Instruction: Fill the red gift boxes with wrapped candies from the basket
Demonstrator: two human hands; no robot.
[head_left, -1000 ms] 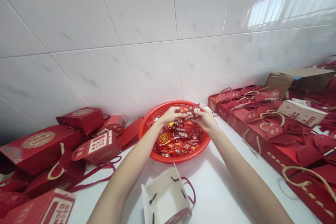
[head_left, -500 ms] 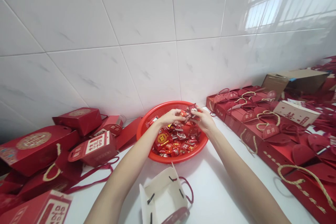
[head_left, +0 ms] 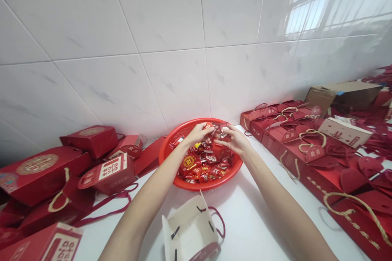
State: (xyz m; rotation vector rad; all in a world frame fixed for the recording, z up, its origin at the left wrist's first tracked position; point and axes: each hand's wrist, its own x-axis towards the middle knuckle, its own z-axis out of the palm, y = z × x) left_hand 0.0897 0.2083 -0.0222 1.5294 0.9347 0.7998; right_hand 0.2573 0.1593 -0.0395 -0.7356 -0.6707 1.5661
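A red plastic basket (head_left: 171, 173) holds a heap of candies in red wrappers (head_left: 211, 169). Over its far half, my left hand (head_left: 196, 134) has its thumb and fingers closed on a red-wrapped candy (head_left: 209, 125). Facing it, my right hand (head_left: 237, 140) pinches dark red wrapped candies (head_left: 224, 130) between thumb and forefinger, its lower fingers stretched toward the left hand. Exactly how many candies each hand holds cannot be made out. In front of the basket an open gift box (head_left: 192, 232) shows its white inside and a dark red cord handle.
Closed red gift boxes (head_left: 107, 175) are piled on the left. Rows of red boxes with rope handles (head_left: 294, 142) line the right side, a white-faced box (head_left: 346, 132) lying on top. Behind them stands a cardboard box (head_left: 343, 94). A tiled wall (head_left: 183, 81) closes off the back.
My right hand has lowered slightly, and its lower fingers have spread out. The left hand has shifted up a little, showing more of its red candy. The open box stays in place.
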